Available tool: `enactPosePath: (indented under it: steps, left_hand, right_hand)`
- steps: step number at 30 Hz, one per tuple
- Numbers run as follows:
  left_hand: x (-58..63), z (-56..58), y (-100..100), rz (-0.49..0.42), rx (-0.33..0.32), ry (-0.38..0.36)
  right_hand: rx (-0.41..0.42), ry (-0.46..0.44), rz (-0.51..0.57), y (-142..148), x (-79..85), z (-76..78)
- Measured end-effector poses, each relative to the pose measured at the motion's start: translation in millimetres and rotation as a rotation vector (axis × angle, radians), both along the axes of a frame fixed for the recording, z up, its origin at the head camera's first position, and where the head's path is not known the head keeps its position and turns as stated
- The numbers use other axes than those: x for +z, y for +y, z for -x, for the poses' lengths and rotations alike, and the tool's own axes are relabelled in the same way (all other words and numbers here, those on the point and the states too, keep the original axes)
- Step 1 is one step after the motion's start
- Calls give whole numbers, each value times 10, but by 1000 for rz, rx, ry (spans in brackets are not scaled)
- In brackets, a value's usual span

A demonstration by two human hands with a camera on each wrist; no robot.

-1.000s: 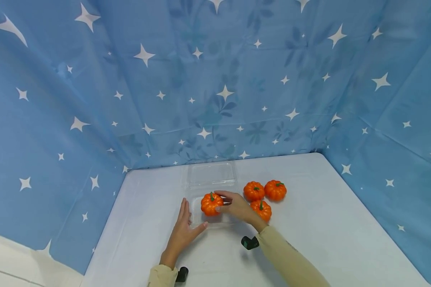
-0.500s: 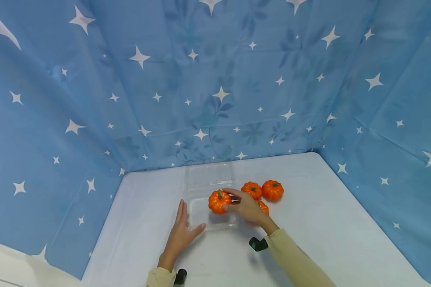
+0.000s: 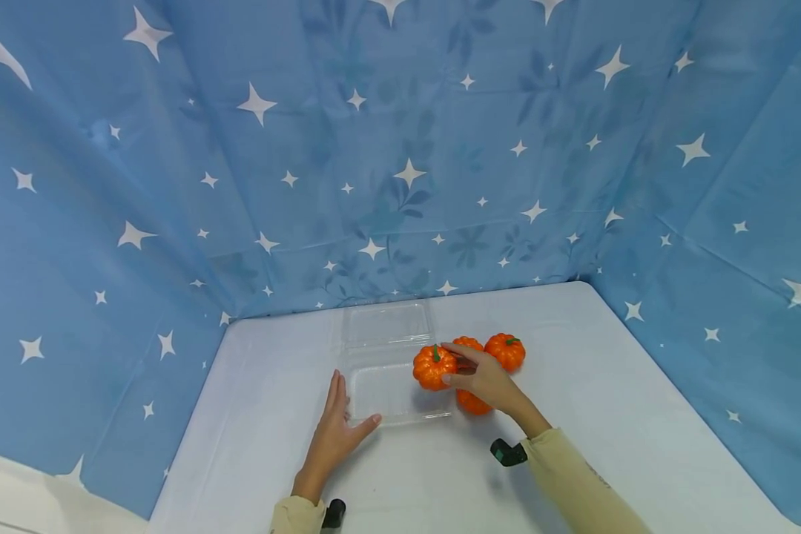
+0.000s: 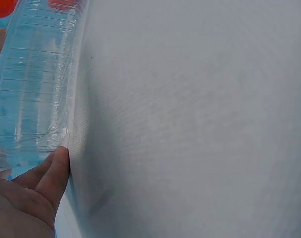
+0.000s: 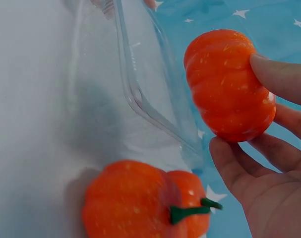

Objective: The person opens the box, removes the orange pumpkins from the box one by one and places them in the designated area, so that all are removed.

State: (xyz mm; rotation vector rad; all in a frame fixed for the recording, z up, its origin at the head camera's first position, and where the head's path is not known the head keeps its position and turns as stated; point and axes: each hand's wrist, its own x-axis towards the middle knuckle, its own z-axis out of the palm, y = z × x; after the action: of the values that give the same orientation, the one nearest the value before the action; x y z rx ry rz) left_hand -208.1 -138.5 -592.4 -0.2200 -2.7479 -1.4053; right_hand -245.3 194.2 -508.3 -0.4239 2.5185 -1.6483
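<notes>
My right hand [image 3: 490, 380] pinches a small orange toy pumpkin [image 3: 434, 368] with a green stem, thumb on one side and fingers on the other. In the head view this pumpkin overlaps the right end of a clear plastic clamshell box [image 3: 383, 394]; in the right wrist view it is up off the table. At the box's left end is my left hand [image 3: 337, 437], fingers straight and thumb spread, with the fingertips right at the box's corner in the left wrist view. Nothing lies inside the box.
Behind the box its clear lid [image 3: 387, 325] lies folded back. Three more pumpkins sit on the white table [image 3: 607, 445] right of the box: one at the back [image 3: 505, 352], two partly hidden by my right hand. A blue star-patterned curtain [image 3: 407, 133] surrounds the table.
My right hand has carried the pumpkin rightward, from over the middle of the box to its right end. The left hand has kept its place at the box.
</notes>
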Motion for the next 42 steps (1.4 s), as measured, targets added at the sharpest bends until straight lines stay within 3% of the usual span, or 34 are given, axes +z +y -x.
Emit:
enactPosePath:
  steps: [14,23,30,42]
  left_hand:
    - [0,11,-51,-13,-14,10]
    - [-26,11,-36,-9,-10,10]
    - [-12,-4,-32,-3,-3,-2]
    - [-23,9,-24,-13,-16,-7]
  right_hand:
    - [-90,8,-11,584,103,-102]
    - [-141,-4,3,935,8,-241]
    - [-184,-10,-45,1141,-82,-324]
    - [-209,-75,-74,1313,-275,-436]
